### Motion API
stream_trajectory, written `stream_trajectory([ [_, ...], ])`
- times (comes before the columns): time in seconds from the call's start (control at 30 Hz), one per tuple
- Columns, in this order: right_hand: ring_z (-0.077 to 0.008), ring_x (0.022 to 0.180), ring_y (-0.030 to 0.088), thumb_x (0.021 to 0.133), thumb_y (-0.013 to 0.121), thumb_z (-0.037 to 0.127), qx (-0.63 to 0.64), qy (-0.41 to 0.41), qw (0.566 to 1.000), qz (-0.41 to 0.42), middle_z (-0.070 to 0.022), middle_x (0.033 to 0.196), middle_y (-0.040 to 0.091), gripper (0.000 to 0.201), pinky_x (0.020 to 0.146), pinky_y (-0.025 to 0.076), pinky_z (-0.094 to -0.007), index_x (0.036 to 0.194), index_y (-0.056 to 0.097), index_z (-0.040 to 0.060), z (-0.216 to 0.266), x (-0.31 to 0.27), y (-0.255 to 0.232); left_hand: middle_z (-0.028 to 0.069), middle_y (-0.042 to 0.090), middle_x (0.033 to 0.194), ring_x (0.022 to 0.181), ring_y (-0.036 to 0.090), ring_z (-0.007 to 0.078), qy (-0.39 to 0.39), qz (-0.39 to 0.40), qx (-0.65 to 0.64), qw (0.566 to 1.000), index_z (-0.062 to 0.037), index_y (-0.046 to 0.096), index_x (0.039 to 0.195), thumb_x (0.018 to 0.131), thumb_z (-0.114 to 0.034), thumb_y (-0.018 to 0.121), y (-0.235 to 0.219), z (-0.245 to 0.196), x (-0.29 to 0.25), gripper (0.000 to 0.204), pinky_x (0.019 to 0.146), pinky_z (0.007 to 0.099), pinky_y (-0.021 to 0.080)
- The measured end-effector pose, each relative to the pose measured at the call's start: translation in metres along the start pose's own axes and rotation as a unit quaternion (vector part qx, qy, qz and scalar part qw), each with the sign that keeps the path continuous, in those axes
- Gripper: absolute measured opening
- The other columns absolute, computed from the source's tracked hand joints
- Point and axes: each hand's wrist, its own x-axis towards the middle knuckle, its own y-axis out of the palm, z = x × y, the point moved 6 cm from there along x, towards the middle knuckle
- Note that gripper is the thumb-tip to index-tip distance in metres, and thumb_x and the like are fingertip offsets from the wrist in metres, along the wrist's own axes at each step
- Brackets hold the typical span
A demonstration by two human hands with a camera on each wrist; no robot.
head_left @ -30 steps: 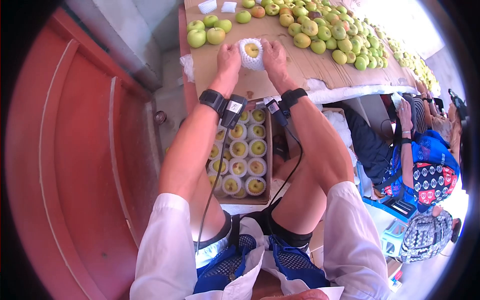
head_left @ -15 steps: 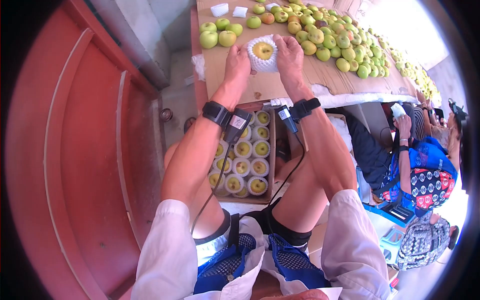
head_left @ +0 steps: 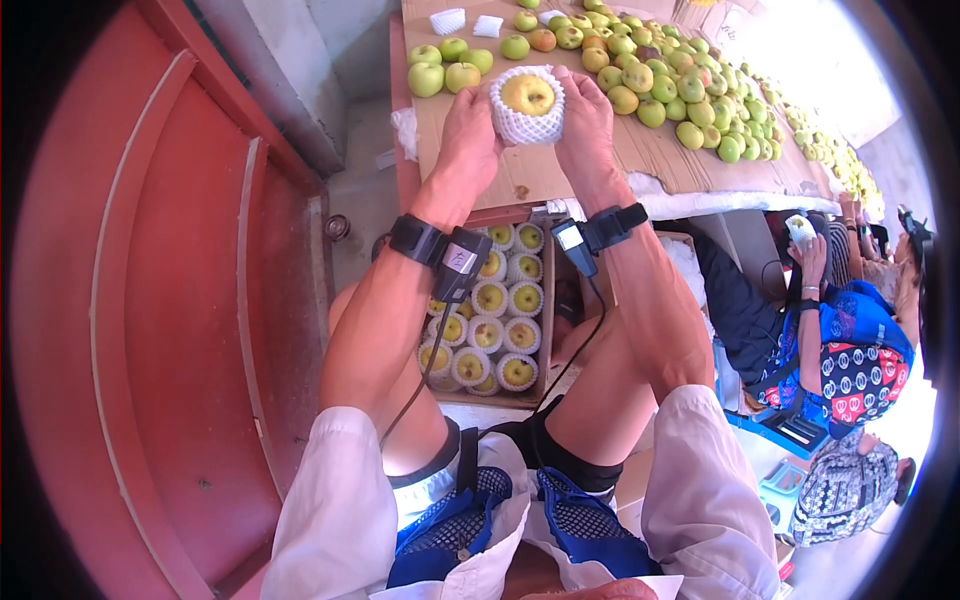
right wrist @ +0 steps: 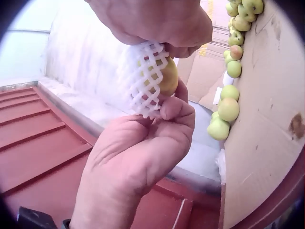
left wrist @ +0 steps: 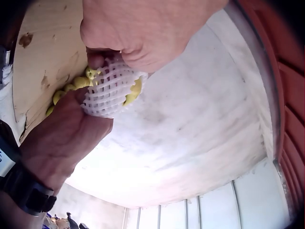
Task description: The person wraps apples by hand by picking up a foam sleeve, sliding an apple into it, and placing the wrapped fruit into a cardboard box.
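Note:
A yellow-green apple (head_left: 528,94) sits in a white foam net sleeve (head_left: 528,127), held up over the cardboard-covered table. Its stem end faces up out of the net's opening. My left hand (head_left: 470,135) grips the sleeved apple from the left side, while my right hand (head_left: 588,125) grips it from the right. The right wrist view shows the left thumb and fingertips pinching the lower edge of the net (right wrist: 151,81). Seen from the left wrist, the net (left wrist: 112,93) is stretched around the apple, with yellow skin showing at its open end.
Loose apples (head_left: 655,85) are heaped on the table's right; several green ones (head_left: 426,79) and empty foam nets (head_left: 448,20) lie at left. Below the table edge stands a box (head_left: 545,350) of netted apples. A red door (head_left: 170,330) is at left, other people (head_left: 850,340) at right.
Both hands have brought the netted apple closer to me, and its stem end shows more fully. The head view has shifted slightly, moving the table rightward in frame.

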Motion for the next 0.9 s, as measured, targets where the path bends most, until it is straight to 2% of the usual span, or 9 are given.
stream_trajectory([
  [0.13,-0.007,0.077,0.059,0.101,0.066,0.025,-0.052,-0.033,0.998,0.021,-0.0018,0.087,0.066,0.026,0.066,0.049,-0.0241,0.098,0.065,-0.0014,0.009,-0.008,0.008,0.0109,0.06,0.124,0.11,0.066,0.0199,-0.01,0.015,-0.034,0.999,-0.0023,0.049,0.126,0.108,-0.02,0.048,0.003,-0.003,-0.005,0.025,0.086,0.0349,0.06],
  [0.23,-0.0072,0.076,0.059,0.104,0.062,0.027,-0.086,-0.074,0.993,0.008,-0.0013,0.087,0.066,0.029,0.065,0.048,-0.0243,0.098,0.064,-0.0009,0.007,-0.008,0.008,0.008,0.058,0.138,0.125,0.061,0.0202,-0.025,0.022,-0.034,0.999,-0.0032,0.053,0.134,0.11,-0.019,0.041,0.005,-0.004,-0.004,0.031,0.105,0.0371,0.053],
  [0.33,-0.0081,0.076,0.059,0.105,0.06,0.028,-0.044,-0.083,0.996,0.009,-0.0015,0.087,0.066,0.031,0.066,0.048,-0.0245,0.098,0.065,-0.0013,0.008,-0.011,0.011,0.0062,0.065,0.121,0.106,0.066,0.016,0.002,0.012,-0.013,1.0,-0.0022,0.058,0.126,0.11,-0.025,0.043,0.007,-0.008,-0.006,0.031,0.09,0.0322,0.057],
  [0.43,-0.0085,0.077,0.06,0.105,0.061,0.029,-0.014,-0.063,0.998,-0.015,-0.002,0.087,0.067,0.032,0.066,0.048,-0.025,0.097,0.065,-0.0018,0.006,-0.012,0.011,0.0024,0.065,0.099,0.081,0.062,0.0112,0.019,-0.05,0.187,0.981,-0.003,0.06,0.118,0.109,-0.031,0.046,0.003,-0.015,-0.009,0.033,0.07,0.0281,0.053],
  [0.53,-0.0085,0.077,0.061,0.104,0.062,0.029,-0.009,-0.066,0.998,-0.014,-0.0028,0.088,0.068,0.032,0.066,0.048,-0.0253,0.1,0.066,-0.0028,0.013,-0.009,0.012,-0.0011,0.061,0.085,0.067,0.052,0.0086,0.062,-0.06,0.198,0.976,-0.005,0.061,0.112,0.109,-0.037,0.047,0.005,-0.018,-0.011,0.035,0.058,0.0252,0.045],
  [0.63,-0.0095,0.08,0.066,0.103,0.064,0.028,-0.015,-0.032,0.998,0.046,-0.003,0.093,0.07,0.029,0.069,0.053,-0.0248,0.107,0.067,0.0002,0.011,0.001,0.005,-0.0004,0.064,0.091,0.074,0.057,0.0087,0.047,-0.04,0.17,0.984,-0.0055,0.063,0.114,0.109,-0.038,0.047,0.006,-0.019,-0.013,0.037,0.062,0.0244,0.046],
  [0.73,-0.01,0.081,0.067,0.103,0.063,0.028,-0.028,0.027,0.999,0.026,-0.0033,0.094,0.07,0.028,0.071,0.054,-0.0244,0.108,0.067,0.0007,0.015,0.0,0.004,-0.0005,0.068,0.099,0.082,0.06,0.0079,0.013,0.03,0.118,0.992,-0.0065,0.064,0.118,0.106,-0.042,0.052,0.013,-0.021,-0.017,0.04,0.065,0.0242,0.046],
  [0.83,-0.0102,0.081,0.067,0.103,0.063,0.029,-0.045,0.005,0.998,0.043,-0.0036,0.094,0.07,0.03,0.071,0.055,-0.024,0.108,0.067,-0.0003,0.015,0.005,-0.001,0.0016,0.066,0.098,0.079,0.061,0.0089,-0.019,0.1,0.171,0.98,-0.0053,0.058,0.114,0.1,-0.045,0.063,0.02,-0.022,-0.018,0.042,0.062,0.0244,0.046],
  [0.9,-0.0098,0.08,0.066,0.103,0.063,0.03,-0.07,-0.021,0.996,0.055,-0.0037,0.094,0.07,0.032,0.071,0.055,-0.024,0.108,0.066,-0.0012,0.018,0.005,-0.001,0.0016,0.067,0.099,0.081,0.061,0.0082,-0.014,0.069,0.17,0.983,-0.0051,0.06,0.112,0.096,-0.045,0.068,0.018,-0.019,-0.02,0.044,0.064,0.0245,0.047],
])
